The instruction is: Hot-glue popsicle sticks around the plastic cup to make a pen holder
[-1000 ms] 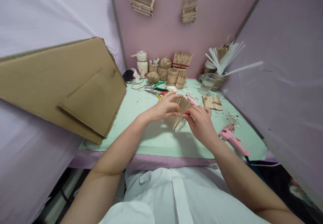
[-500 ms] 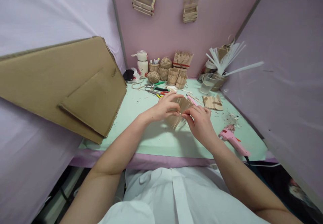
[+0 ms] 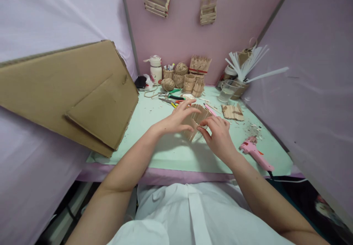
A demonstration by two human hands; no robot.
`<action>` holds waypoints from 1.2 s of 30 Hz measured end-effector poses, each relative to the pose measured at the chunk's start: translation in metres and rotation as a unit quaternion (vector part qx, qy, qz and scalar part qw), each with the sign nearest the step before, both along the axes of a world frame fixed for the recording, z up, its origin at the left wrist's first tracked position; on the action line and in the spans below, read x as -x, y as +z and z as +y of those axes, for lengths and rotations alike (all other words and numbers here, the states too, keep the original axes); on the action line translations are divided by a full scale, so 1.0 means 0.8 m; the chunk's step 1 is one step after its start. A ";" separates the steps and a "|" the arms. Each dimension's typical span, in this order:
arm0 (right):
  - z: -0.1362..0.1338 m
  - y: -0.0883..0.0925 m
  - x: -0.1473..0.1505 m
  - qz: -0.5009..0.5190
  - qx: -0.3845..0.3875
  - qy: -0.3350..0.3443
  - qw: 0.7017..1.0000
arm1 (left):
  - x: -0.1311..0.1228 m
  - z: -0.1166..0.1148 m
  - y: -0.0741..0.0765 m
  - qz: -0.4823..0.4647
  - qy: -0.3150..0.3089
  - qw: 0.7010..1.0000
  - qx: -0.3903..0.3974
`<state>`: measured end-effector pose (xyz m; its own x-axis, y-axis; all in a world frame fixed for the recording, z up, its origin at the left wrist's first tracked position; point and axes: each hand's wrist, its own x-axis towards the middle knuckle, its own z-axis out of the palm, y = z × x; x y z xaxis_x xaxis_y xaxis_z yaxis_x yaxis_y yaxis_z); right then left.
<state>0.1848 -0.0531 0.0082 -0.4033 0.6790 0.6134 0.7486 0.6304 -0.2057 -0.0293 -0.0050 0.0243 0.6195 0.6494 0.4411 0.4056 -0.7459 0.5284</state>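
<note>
A small round holder of upright wooden sticks point(image 3: 198, 117) is held above the mint-green table point(image 3: 171, 151), near its middle. My left hand point(image 3: 178, 119) grips its left side, thumb low and fingers curled over the top. My right hand point(image 3: 217, 136) pinches its right side, thumb and forefinger pressed on the sticks. Part of the holder is hidden behind both hands.
A large cardboard sheet point(image 3: 68, 90) leans at the left. A pink glue gun point(image 3: 255, 152) lies at the right. A flat panel of sticks point(image 3: 232, 112), a clear cup point(image 3: 227, 90), scissors and pliers point(image 3: 171, 98), twine-wrapped pots point(image 3: 187, 79) and a white bottle point(image 3: 155, 70) stand at the back.
Both hands have shifted slightly on the stick holder: my left fingers lifted and spread over its top, and my right hand moved a little left and up against it.
</note>
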 end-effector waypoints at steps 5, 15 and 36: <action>0.000 -0.006 -0.002 0.008 -0.014 0.002 1.000 | 0.011 0.007 -0.023 -0.025 0.034 0.996 0.074; -0.002 -0.011 -0.001 0.023 -0.016 0.007 1.000 | -0.009 -0.012 -0.074 -0.126 0.072 0.974 0.174; 0.004 -0.033 -0.004 -0.027 -0.059 0.007 0.998 | -0.018 -0.020 -0.080 -0.098 0.134 0.974 0.155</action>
